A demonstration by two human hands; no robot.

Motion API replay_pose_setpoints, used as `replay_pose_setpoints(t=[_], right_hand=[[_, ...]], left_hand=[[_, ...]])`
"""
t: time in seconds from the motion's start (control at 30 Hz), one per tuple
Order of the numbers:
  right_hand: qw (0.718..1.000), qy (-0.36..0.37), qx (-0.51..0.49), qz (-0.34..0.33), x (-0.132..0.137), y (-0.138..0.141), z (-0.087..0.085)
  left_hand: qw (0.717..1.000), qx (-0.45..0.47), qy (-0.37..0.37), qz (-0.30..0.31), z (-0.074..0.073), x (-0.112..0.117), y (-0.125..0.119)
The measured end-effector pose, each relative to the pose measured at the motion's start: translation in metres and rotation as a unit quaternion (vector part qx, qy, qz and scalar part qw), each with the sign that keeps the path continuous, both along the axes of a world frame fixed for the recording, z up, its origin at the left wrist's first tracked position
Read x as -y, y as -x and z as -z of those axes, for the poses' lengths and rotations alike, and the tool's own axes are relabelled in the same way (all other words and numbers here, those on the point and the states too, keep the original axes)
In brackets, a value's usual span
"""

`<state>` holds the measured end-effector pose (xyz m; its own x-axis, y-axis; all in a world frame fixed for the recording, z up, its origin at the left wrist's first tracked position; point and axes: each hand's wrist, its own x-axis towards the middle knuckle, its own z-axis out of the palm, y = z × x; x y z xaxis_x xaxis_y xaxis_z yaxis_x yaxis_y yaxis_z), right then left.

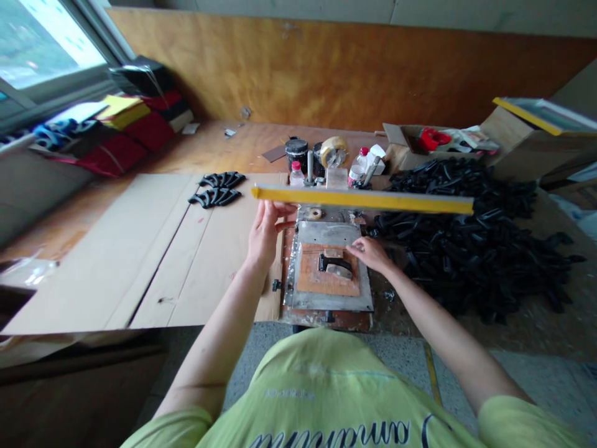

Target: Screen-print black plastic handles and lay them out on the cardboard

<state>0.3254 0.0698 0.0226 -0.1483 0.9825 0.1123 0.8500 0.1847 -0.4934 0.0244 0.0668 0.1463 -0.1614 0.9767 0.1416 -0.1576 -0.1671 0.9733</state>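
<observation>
At the metal plate (326, 233): a wooden pad (310, 277) lying on top, one black moulded piece (333, 264) seated near the pad's middle. Right hand (370, 254) just right of the piece; fingers (357, 247) close together, lightly curved, tips at the piece's upper edge, no pinch visible. Left hand (265, 239) left of the plate, below a yellow bar (364, 200) spanning above the plate's far end; fingers (280, 210) spread, tips at the bar's underside, any grip on it unclear.

Left of the plate: two rows of black pieces (217, 190) on a cardboard sheet (153, 267). Right of the plate: a heaped pile of black pieces (466, 249) on the table (247, 146). Beyond the plate: black tins (296, 154), a roll of tape (334, 151), plastic bottles (361, 165).

Step in hand, by judgement: one piece seated on the pad, bar raised above it. Next move, by judgement: right fingers needing to clear the piece before the bar can come down.
</observation>
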Motion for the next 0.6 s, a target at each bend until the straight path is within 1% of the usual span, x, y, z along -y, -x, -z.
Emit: replay_pose_setpoints(t=[0.07, 0.1, 0.13, 0.17, 0.2, 0.23, 0.27, 0.3, 0.33, 0.37, 0.4, 0.43, 0.47, 0.5, 0.53, 0.57, 0.6], right_hand=[[0.994, 0.034, 0.089, -0.062, 0.017, 0.023, 0.014], [0.988, 0.046, 0.128, -0.072, 0.023, 0.033, 0.017], [0.984, 0.060, 0.153, -0.068, 0.027, 0.041, 0.017], [0.982, 0.078, 0.162, -0.054, 0.030, 0.048, 0.016], [0.982, 0.096, 0.158, -0.033, 0.034, 0.054, 0.012], [0.984, 0.107, 0.145, -0.010, 0.038, 0.060, 0.009], [0.986, 0.106, 0.127, 0.009, 0.044, 0.067, 0.005], [0.990, 0.091, 0.109, 0.023, 0.052, 0.075, 0.002], [0.993, 0.064, 0.093, 0.022, 0.061, 0.084, -0.001], [0.996, 0.032, 0.079, 0.005, 0.069, 0.093, -0.002], [0.998, 0.004, 0.064, -0.029, 0.077, 0.101, -0.003], [0.996, -0.020, 0.046, -0.075, 0.083, 0.106, -0.003], [0.992, -0.037, 0.029, -0.119, 0.085, 0.106, -0.002], [0.987, -0.048, 0.012, -0.150, 0.084, 0.101, -0.001], [0.986, -0.057, 0.002, -0.155, 0.079, 0.089, 0.002], [0.989, -0.062, 0.001, -0.132, 0.071, 0.072, 0.005], [0.994, -0.065, 0.012, -0.082, 0.060, 0.050, 0.011]], left_hand=[[1.000, -0.007, -0.015, 0.003, -0.010, -0.010, -0.003], [1.000, -0.005, -0.019, -0.008, -0.011, -0.010, -0.004], [1.000, 0.001, -0.017, -0.023, -0.008, -0.006, -0.006], [0.999, 0.009, -0.001, -0.032, -0.001, 0.002, -0.009], [0.999, 0.017, 0.035, -0.024, 0.009, 0.013, -0.013], [0.996, 0.022, 0.091, 0.007, 0.022, 0.028, -0.018], [0.985, 0.027, 0.161, 0.053, 0.036, 0.044, -0.024], [0.962, 0.030, 0.241, 0.124, 0.051, 0.061, -0.031], [0.938, 0.044, 0.299, 0.169, 0.066, 0.078, -0.038], [0.924, 0.071, 0.328, 0.183, 0.079, 0.092, -0.044], [0.914, 0.100, 0.348, 0.182, 0.090, 0.103, -0.049], [0.911, 0.126, 0.358, 0.163, 0.099, 0.110, -0.050], [0.910, 0.141, 0.364, 0.139, 0.106, 0.113, -0.049], [0.912, 0.140, 0.368, 0.118, 0.113, 0.112, -0.042], [0.916, 0.120, 0.370, 0.099, 0.119, 0.108, -0.031], [0.923, 0.086, 0.367, 0.080, 0.125, 0.102, -0.016], [0.930, 0.038, 0.360, 0.057, 0.132, 0.095, 0.004]])
